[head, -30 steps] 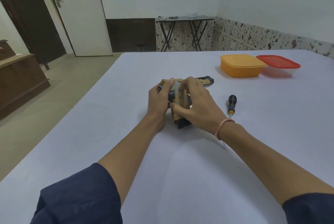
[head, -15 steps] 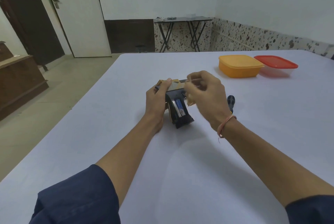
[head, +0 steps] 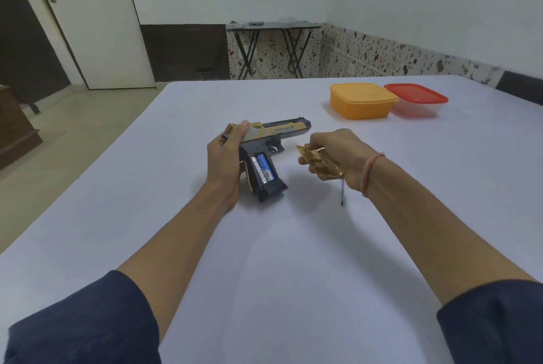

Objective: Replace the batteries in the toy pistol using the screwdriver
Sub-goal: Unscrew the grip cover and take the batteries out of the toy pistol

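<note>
Toy pistol [head: 266, 140] in left fingers' [head: 241, 132] grip; right fingers [head: 319, 140] clutch gold cover [head: 323, 165], screwdriver [head: 342, 197] mostly hidden

Dark navy sleeves, soft and creased. Left sleeve [head: 82, 325] fills the lower left corner of frame, right sleeve [head: 496, 322] the lower right. Forearms bare from cuffs down to left hand [head: 224, 158] and right hand [head: 338, 152]. Thin pinkish-orange thread band [head: 370, 170], a few strands, round right wrist, right of centre.

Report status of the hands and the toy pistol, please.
Left hand grips toy pistol. Right hand holds gold battery cover, detached. Batteries exposed in grip. Nothing blocks them.
</note>
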